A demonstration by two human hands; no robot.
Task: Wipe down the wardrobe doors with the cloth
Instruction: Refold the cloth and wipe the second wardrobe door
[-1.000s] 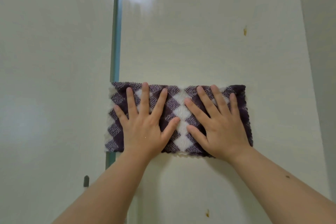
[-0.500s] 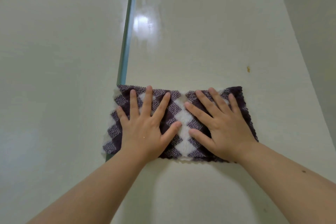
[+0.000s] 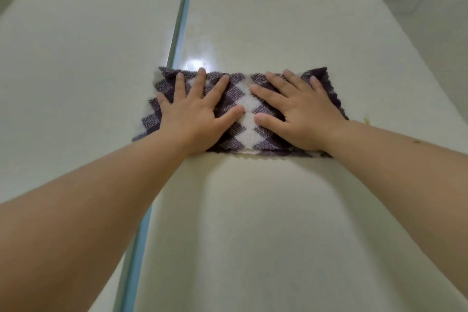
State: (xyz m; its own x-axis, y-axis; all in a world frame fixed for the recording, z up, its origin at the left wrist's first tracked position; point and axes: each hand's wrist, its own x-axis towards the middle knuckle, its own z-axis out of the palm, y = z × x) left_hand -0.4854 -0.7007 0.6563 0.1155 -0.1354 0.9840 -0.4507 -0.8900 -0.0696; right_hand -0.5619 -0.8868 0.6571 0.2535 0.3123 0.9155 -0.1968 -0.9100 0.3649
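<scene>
Outboard of left hand (image 3: pixel 195 111), left door (image 3: pixel 76 71): wiped or not, cannot tell. That hand flat, fingers spread, pressing cloth (image 3: pixel 247 119); right hand (image 3: pixel 301 114) same, neither gripping. Cloth under both palms, high on right door (image 3: pixel 253 223). Yellow speck (image 3: pixel 366 120) just right of right wrist, unwiped. Mid-task, probably.

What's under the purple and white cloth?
The purple and white patterned cloth lies flat on the cream wardrobe door, its left end covering the blue-green strip. Left hand and right hand press it. Anything beneath is hidden.
</scene>
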